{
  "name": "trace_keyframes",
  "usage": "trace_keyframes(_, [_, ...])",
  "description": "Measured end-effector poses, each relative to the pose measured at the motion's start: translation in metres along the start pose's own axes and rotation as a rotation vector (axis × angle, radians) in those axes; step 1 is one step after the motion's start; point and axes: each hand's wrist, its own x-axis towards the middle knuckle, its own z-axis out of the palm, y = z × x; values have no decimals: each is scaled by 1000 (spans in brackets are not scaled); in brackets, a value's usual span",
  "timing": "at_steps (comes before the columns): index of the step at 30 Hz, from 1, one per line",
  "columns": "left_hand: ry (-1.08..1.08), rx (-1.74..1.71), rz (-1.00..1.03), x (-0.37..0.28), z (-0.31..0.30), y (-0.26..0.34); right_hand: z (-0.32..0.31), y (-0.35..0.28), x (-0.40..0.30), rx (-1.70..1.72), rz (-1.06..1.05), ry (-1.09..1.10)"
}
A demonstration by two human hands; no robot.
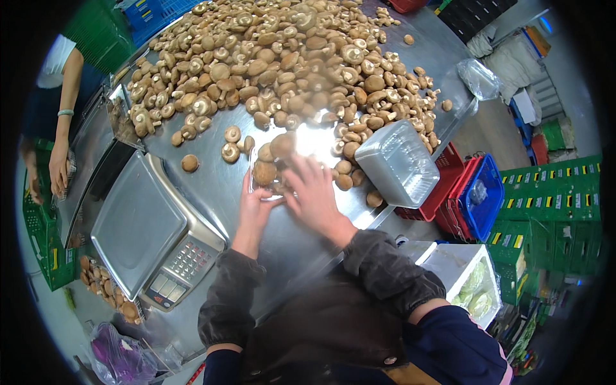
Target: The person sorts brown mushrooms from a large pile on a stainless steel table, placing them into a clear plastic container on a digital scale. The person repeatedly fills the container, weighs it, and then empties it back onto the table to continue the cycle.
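Note:
My left hand [255, 207] grips the near left side of a clear plastic tray [252, 179], its thumb over the near rim. Several brown-capped mushrooms [264, 173] lie in the tray. Over its right side is my right hand [314, 192], fingers spread and pointing away from me. The fingers rest on or just above the mushrooms; I cannot tell whether they hold one. A large heap of shiitake-like mushrooms [269, 67] covers the far part of the steel table [216, 178]. To the right, a stack of clear plastic trays [397, 163] lies tilted at the table edge.
A digital scale [144, 226] with a steel pan stands at left. Beyond it, another person's arm [62, 130] reaches down beside a green crate [45, 231]. Red [428, 192] and blue baskets [481, 197] stand right, near a foam box of leafy vegetables [474, 284]. Packed mushrooms [108, 291] lie lower left.

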Motion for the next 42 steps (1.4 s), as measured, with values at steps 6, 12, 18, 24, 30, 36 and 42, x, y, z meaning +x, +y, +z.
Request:
trace_keyframes(6, [37,-17,148,-47,-16,-2,-22,-12,-25,251,-140,-2])
trace_keyframes(12, [88,-13,192,-75,-21,8,-33,-33,12,346,45,-120])
trace_keyframes(18, [73,-26,274,-105,-17,40,-26,-57,28,463,-155,-148])
trace_keyframes(24, [66,-47,438,-151,-28,119,-19,-120,60,991,-33,44])
trace_keyframes(30, [247,-104,535,-202,-110,183,17,-147,64,1739,474,-72])
trace_keyframes(36, [430,95,607,-237,-143,211,40,-109,14,1408,742,-443])
trace_keyframes(42, [909,427,716,-272,-177,209,36,-82,-43,574,236,-533])
